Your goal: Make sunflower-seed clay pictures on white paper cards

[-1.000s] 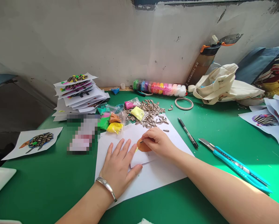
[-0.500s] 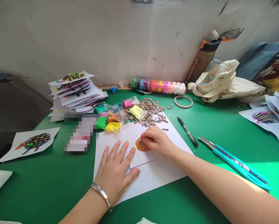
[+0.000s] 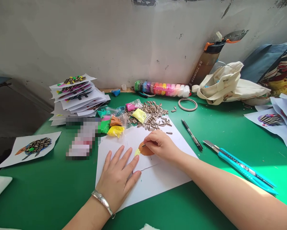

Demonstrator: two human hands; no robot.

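Note:
My left hand [image 3: 118,172] lies flat with fingers spread on the white paper [image 3: 155,183], its fingertips at the edge of a smaller sheet. A bracelet circles that wrist. On the smaller sheet is an orange oval of clay [image 3: 145,150] with a pale yellow patch [image 3: 137,152] at its left. My right hand [image 3: 160,144] pinches a sunflower seed [image 3: 143,145] over the upper part of the orange oval. Behind the hands lies a pile of striped seeds [image 3: 155,111] with a yellow clay packet [image 3: 140,115] on it.
Clay packets [image 3: 116,131] sit left of the seeds. A pen [image 3: 191,134] and a blue cutter [image 3: 241,167] lie to the right. Farther back are a tape roll [image 3: 188,104], a bottle [image 3: 205,62] and a cloth bag [image 3: 226,84]. Stacked pictures [image 3: 78,97] stand at the left.
My left hand has shifted slightly down and left, uncovering more of the pale yellow patch. My right hand stays at the orange oval with the seed.

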